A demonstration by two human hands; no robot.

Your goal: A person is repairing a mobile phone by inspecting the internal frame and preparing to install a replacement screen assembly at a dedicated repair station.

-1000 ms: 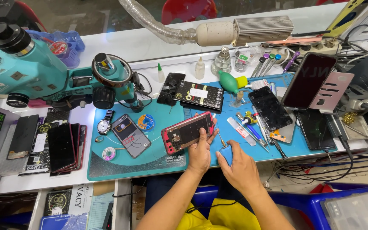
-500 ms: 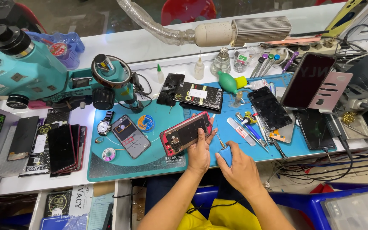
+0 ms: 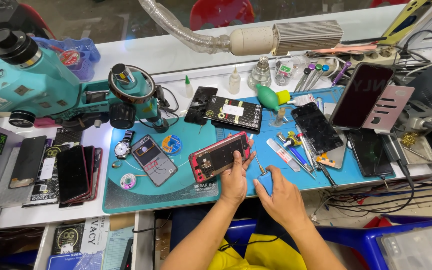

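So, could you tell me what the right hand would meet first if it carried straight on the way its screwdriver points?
The right hand aims its blue-handled screwdriver up and to the left, so it would probably first meet the red-framed opened phone that the left hand steadies. The tip looks very close already, though depth is unclear.

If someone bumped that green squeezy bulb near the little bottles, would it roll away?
Probably a little. The green bulb lies on its side and looks round, so it would likely wobble or roll, though its yellow nozzle should turn it in a curve. It looks like soft rubber, so likely light and not breakable.
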